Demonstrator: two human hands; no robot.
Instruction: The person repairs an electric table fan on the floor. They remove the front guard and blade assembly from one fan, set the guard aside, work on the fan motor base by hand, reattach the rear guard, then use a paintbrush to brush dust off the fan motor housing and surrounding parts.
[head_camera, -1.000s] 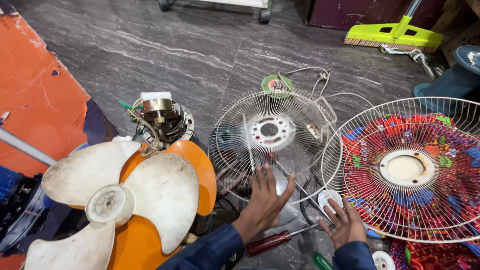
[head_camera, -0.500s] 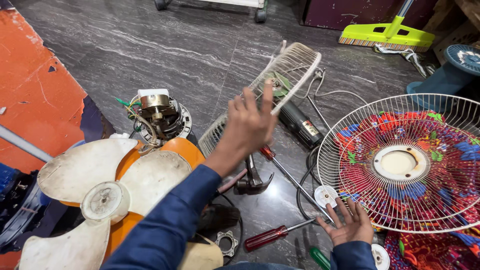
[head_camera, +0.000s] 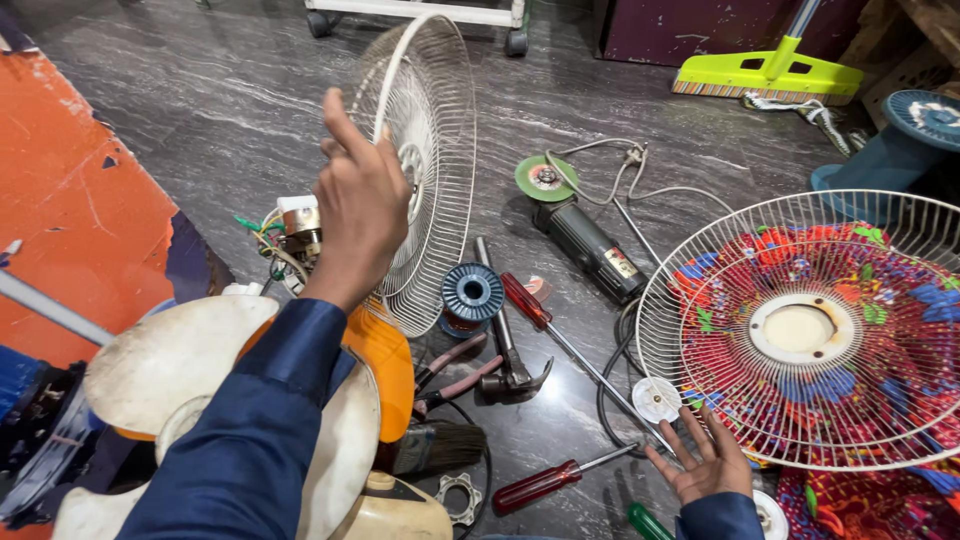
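Note:
My left hand (head_camera: 362, 200) grips the rim of a white wire fan guard (head_camera: 425, 150) and holds it upright above the floor. Below my left arm lies a cream fan blade (head_camera: 165, 365) on an orange fan body (head_camera: 385, 355), with the bare fan motor (head_camera: 295, 232) just behind. My right hand (head_camera: 708, 462) hovers open, palm up, near the floor beside the rim of a second wire fan guard (head_camera: 700, 260), which lies over a bright flowered cloth (head_camera: 880, 290). A small white cap (head_camera: 657, 399) lies just left of my right hand.
On the dark stone floor lie an angle grinder (head_camera: 580, 230) with cord, a hammer (head_camera: 505, 345), red-handled screwdrivers (head_camera: 540, 485), pliers (head_camera: 455, 380), a brush (head_camera: 435, 448) and a blue wire spool (head_camera: 472, 292). A green broom (head_camera: 770, 75) lies at the back right.
My left hand has lifted the wire guard off the floor and swung it up on edge, uncovering the grinder and tools. My right hand stays low and has turned palm up.

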